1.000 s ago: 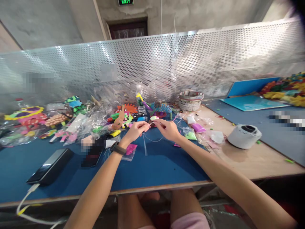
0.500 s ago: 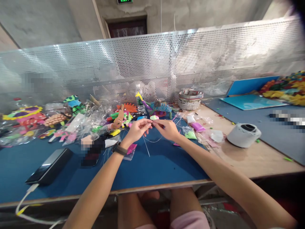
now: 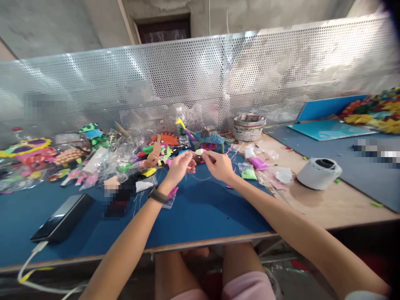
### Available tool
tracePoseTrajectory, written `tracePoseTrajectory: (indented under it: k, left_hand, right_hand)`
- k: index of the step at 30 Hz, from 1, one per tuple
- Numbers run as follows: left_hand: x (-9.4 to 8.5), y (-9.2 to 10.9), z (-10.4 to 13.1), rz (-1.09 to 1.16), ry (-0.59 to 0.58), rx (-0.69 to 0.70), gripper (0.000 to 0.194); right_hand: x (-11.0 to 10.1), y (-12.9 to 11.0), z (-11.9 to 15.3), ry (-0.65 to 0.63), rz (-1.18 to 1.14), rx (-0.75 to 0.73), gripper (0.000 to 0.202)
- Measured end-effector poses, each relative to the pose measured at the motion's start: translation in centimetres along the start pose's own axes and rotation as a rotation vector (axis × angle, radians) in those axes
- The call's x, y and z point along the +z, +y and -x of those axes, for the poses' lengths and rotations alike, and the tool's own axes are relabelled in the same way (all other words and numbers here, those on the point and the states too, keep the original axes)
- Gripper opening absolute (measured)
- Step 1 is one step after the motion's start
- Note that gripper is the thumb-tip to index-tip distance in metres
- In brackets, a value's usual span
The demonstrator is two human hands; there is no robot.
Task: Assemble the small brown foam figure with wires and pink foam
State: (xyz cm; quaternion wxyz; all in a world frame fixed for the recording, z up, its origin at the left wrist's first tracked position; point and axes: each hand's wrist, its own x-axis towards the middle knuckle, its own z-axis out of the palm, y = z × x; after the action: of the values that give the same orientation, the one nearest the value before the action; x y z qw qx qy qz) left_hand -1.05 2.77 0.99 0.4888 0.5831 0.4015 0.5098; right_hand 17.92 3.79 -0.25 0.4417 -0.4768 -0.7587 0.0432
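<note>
My left hand (image 3: pixel 182 166) is over the middle of the blue mat (image 3: pixel 200 216), its thumb and fingers closed together on something too small to make out. Just right of it, my right hand (image 3: pixel 218 165) pinches something I cannot make out. The fingertips of both hands are a little apart. A thin pale wire (image 3: pixel 201 179) curves below and between them. Behind the fingertips lies a small pale green and white piece (image 3: pixel 199 152). A bag of light green clay (image 3: pixel 248 173) and a bag of purple clay (image 3: pixel 259 163) lie right of my right hand.
Colourful clay animals and plastic bags (image 3: pixel 75 154) crowd the left rear. A black device (image 3: pixel 62 216) with a white cable lies at left. Behind stand a bottle (image 3: pixel 180 121) and a basket (image 3: pixel 249 127). A white roll (image 3: pixel 319 173) and blue folder (image 3: pixel 331 130) are at right.
My hands have moved apart; their fingertips met before. The straight wire end that hung below my left hand no longer shows clearly. The view has shifted slightly.
</note>
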Motion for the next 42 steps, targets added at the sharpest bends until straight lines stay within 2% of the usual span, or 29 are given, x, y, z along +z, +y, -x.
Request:
tracePoseTrajectory:
  k: [2,4,8,13,17,21,26,30,38,42]
  left_hand:
    - [-0.4,0.0,-0.4,0.223,-0.036,-0.196,0.044]
    - [-0.7,0.1,-0.4,0.317,-0.081,-0.289,0.043]
    - [-0.9,0.5,0.0,0.326,-0.163,-0.317,0.032]
    - [-1.1,0.6,0.3,0.338,-0.208,-0.377,0.019]
    - [-1.7,0.5,0.3,0.303,-0.241,-0.426,0.017]
    - [-1.9,0.6,0.2,0.157,-0.229,-0.405,0.028]
    - [-1.4,0.3,0.2,-0.086,-0.189,-0.211,0.038]
    - [-1.2,-0.2,0.0,-0.156,-0.177,-0.135,0.04]
    - [-2.0,-0.2,0.2,0.021,-0.253,-0.321,0.042]
    - [-1.8,-0.6,0.1,0.055,-0.228,-0.347,0.035]
  right_hand:
    - [0.0,0.3,-0.1,0.025,-0.017,-0.001,0.034]
    - [0.0,0.5,-0.1,0.014,-0.038,-0.026,0.034]
    - [0.1,0.4,0.0,-0.052,-0.089,-0.084,0.032]
    - [0.2,0.5,0.1,-0.131,-0.141,-0.136,0.031]
    - [0.2,0.8,0.1,-0.184,-0.157,-0.171,0.031]
    - [0.2,0.8,0.2,-0.2,-0.1,-0.203,0.032]
    - [0.4,0.5,0.2,-0.22,0.0,-0.222,0.03]
    - [0.6,0.3,0.2,-0.229,-0.001,-0.163,0.031]
    - [0.4,0.6,0.0,-0.186,0.018,-0.088,0.033]
    - [0.6,0.8,0.0,-0.149,0.067,-0.076,0.032]
